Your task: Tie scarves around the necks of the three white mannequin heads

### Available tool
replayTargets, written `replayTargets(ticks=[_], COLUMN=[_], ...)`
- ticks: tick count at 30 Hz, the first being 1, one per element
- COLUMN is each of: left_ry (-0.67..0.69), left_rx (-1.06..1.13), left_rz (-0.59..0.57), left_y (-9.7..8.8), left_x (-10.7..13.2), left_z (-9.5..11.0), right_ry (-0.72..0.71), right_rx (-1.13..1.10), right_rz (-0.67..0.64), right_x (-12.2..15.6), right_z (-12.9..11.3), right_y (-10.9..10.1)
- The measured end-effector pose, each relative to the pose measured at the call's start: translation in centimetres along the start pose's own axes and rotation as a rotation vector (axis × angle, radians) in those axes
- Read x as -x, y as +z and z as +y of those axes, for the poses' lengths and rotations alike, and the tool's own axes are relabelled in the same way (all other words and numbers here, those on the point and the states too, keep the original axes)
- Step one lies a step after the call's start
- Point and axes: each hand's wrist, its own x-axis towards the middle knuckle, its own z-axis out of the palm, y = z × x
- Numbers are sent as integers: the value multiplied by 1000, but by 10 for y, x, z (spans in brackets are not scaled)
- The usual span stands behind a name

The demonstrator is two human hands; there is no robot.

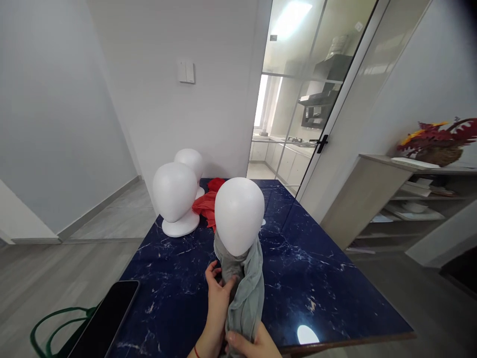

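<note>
A white mannequin head point(239, 214) stands upright on a dark blue marbled table point(298, 278), directly before me. Around its neck is a sheer grey scarf point(250, 293), whose long part hangs down the front toward me. My left hand point(218, 291), with a red string at the wrist, is at the neck, its curled fingers and thumb on either side of a scarf fold. Lower down, my right hand point(251, 343) is closed on the hanging part, thumb on top. Its other fingers are mostly hidden by the cloth and the frame edge.
Two more white mannequin heads point(174, 191) point(190, 161) stand at the back left, beside a bunched red cloth point(208, 204). A black phone point(106, 318) and green straps point(55, 318) are at the front left. Beyond the table are a glass door point(290, 109) and a shelf unit point(380, 184).
</note>
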Motion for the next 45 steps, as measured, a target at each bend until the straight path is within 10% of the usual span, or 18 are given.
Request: replayTargets(ticks=[4, 10, 15, 35, 45], left_ry=[-211, -698, -835, -871, -507], left_rx=[148, 437, 436, 354, 30], left_rz=[33, -305, -361, -558, -592], left_y=[-9, -28, -37, -30, -31], left_x=[8, -5, -16, -25, -15], left_z=[33, 68, 75, 80, 89], right_ry=[5, -14, 15, -96, -228], right_rx=[-44, -21, 9, 15, 267], right_rz=[151, 203, 224, 205, 19], right_x=[3, 7, 3, -7, -9], right_z=[-12, -25, -34, -30, -29], right_y=[3, 3, 9, 13, 18])
